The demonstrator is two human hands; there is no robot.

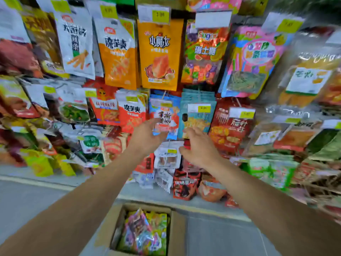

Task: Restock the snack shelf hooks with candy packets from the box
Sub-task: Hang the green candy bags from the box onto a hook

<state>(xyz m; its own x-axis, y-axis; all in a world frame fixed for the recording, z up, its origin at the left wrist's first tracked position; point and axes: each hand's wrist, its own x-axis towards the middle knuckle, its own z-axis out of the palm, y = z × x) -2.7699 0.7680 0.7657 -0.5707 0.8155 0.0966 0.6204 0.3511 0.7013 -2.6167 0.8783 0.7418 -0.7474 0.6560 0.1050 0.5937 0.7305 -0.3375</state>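
Note:
A cardboard box stands open on the floor below me, with several colourful candy packets inside. Matching candy packets marked "Sugar" hang on a hook in the upper row of the shelf. Both my arms reach forward to the middle rows. My left hand is spread in front of a blue and red packet, fingers relaxed, holding nothing. My right hand is open just below a teal packet, its fingertips near a small white packet. The image is blurred by motion.
Hooks full of snack packets cover the whole wall, with yellow price tags on top. An orange packet hangs left of the candy. Loose packets lean on the bottom ledge. Grey floor lies left of the box.

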